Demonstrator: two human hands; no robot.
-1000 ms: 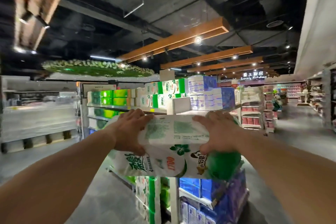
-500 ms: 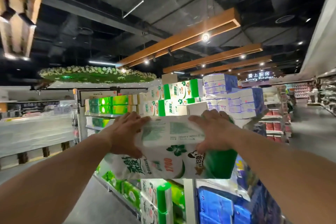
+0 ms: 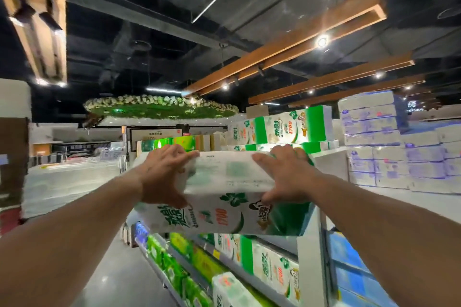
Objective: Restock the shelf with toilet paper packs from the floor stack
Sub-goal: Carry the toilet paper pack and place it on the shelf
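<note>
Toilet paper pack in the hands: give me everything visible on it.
The toilet paper pack is a soft block in glossy white plastic film with a green end, green flower, red "1700" and dark green characters. It is held lengthwise, raised at top-shelf height. The left hand grips its left end, the right hand its right, fingers over the top, thumbs on the printed face.

Dark ceiling [image 3: 149,7] — wooden light beams [image 3: 287,45]

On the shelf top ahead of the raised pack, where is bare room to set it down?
Bare white shelf top shows right of the held pack, between the green-and-white stack behind and the purple-and-white packs to the right. Those stacks crowd the back and right. Left hand and right hand grip the pack.
</note>
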